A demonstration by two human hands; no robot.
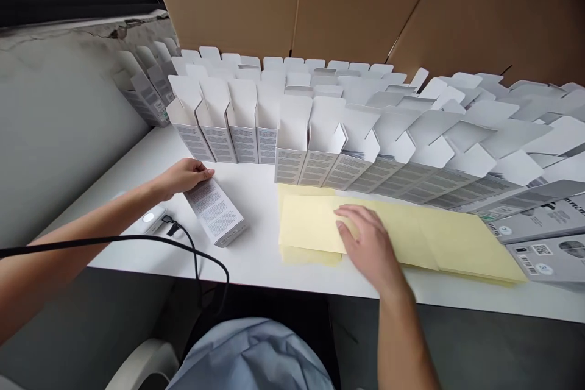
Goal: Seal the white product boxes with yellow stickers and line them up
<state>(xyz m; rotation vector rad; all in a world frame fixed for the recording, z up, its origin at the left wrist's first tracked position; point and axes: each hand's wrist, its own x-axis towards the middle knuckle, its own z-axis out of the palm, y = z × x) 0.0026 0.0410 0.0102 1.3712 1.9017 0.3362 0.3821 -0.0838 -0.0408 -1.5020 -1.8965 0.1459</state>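
Observation:
At the left of the table, my left hand point(185, 175) grips the upper end of a slim printed carton point(217, 213), thumb against its edge. The carton lies tilted on the white surface, small lettering facing up. My right hand point(365, 237) rests on the pale yellow sheets point(311, 222) with its fingers apart and slightly bent. It cannot be seen whether the fingertips pinch a sheet. Behind both hands stand rows of open-topped cartons point(292, 161) of a similar grey-white print, flaps up.
A black cable point(137, 237) crosses the left arm's area, beside a small white device point(153, 219). Closed grey boxes point(548, 256) lie at the right end. Brown cardboard point(342, 6) stands behind the rows. The white table's point(256, 268) front edge runs close to my body.

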